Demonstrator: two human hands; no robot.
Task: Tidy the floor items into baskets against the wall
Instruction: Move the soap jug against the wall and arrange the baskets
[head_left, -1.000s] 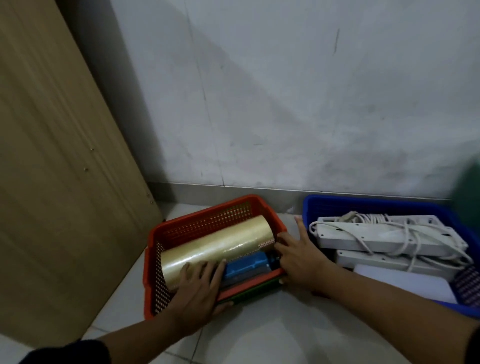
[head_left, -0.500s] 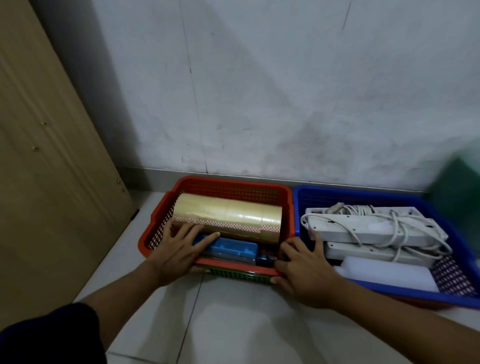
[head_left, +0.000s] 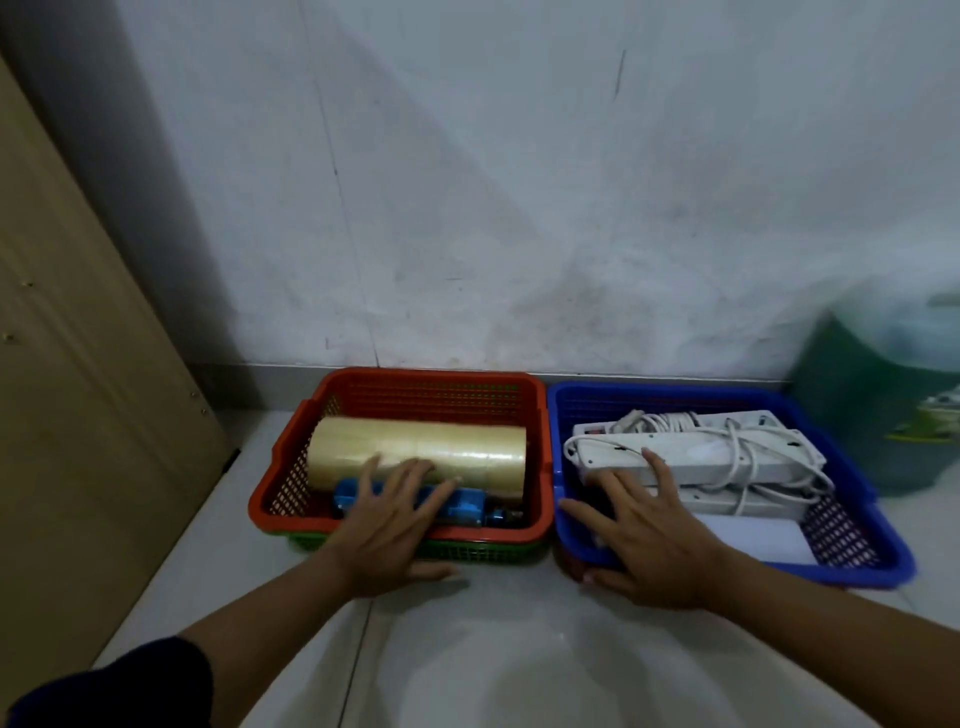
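Neither hand is gripping anything: the left hand (head_left: 387, 525) is lying flat, fingers spread, over the near rim of the red basket (head_left: 537, 447), fingertips touching the tape roll (head_left: 421, 452) and blue tool (head_left: 462, 506) inside, while the right hand (head_left: 647, 540) is pressing, fingers splayed, over the near rim of the blue basket (head_left: 852, 569) and onto the white power strips (head_left: 727, 460). Both baskets are sitting side by side against the wall (head_left: 519, 208), loaded, so the tidying is looking nearly finished. Both forearms are reaching forward, low over the floor tiles (head_left: 493, 665).
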